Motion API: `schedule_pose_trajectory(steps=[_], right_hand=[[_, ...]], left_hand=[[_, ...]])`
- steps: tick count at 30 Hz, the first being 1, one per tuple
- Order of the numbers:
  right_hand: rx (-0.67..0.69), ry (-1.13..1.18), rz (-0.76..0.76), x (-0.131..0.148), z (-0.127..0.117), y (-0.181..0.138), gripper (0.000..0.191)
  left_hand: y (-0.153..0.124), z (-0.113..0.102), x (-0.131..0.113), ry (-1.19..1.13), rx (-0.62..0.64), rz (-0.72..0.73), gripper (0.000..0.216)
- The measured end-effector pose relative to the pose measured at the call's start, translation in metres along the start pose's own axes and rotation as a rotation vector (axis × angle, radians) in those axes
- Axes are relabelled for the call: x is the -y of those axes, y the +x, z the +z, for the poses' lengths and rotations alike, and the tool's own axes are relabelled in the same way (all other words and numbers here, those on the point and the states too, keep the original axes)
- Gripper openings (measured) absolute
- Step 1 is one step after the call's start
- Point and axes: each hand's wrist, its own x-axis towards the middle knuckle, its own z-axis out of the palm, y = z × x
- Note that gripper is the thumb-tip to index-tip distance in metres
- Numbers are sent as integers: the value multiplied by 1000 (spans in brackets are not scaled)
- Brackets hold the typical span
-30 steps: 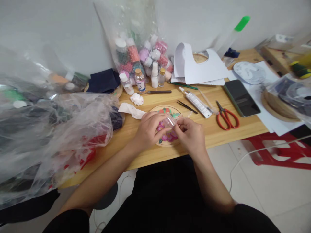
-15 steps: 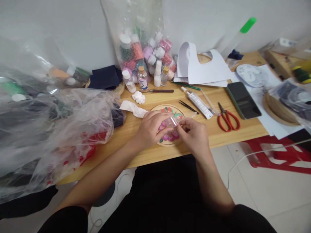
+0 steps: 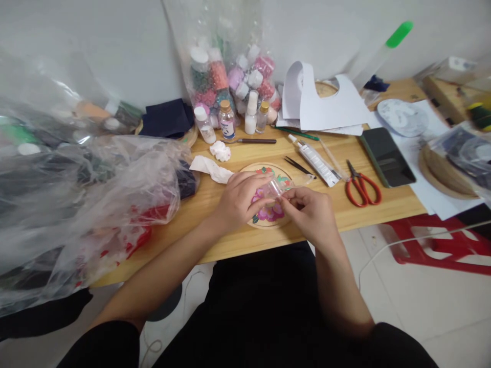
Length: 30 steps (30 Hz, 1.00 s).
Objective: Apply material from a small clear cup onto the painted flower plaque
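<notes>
Flowers (image 3: 268,211) already fill much of the wooden disc (image 3: 258,223) at the desk's (image 3: 383,207) front edge, while my left hand (image 3: 240,197) clamps a clear vial (image 3: 273,189) and my right hand (image 3: 311,214) pinches its end.

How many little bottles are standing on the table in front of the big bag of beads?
4, in a row left to right: white-capped bottle, blue-labelled bottle, tall white bottle, gold-capped bottle. More jars sit in the bag, some maybe hidden.
</notes>
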Motion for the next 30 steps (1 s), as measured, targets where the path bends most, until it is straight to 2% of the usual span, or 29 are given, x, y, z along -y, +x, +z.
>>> schedule_pose_trajectory(steps=[6, 11, 15, 23, 30], right_hand=[[-121, -155, -30, -3, 2, 4, 17], [-35, -210, -35, -2, 2, 3, 18], [5, -139, -32, -3, -5, -2, 18], [-181, -117, 67, -2, 7, 4, 17], [-117, -29, 82, -2, 10, 7, 17]], left_hand=[[0, -2, 0, -41, 45, 7, 40], [0, -3, 3, -52, 81, -27, 43], [-1, -3, 4, -45, 101, -30, 42], [0, 0, 4, -26, 78, 15, 36], [3, 0, 0, -3, 47, 41, 31]])
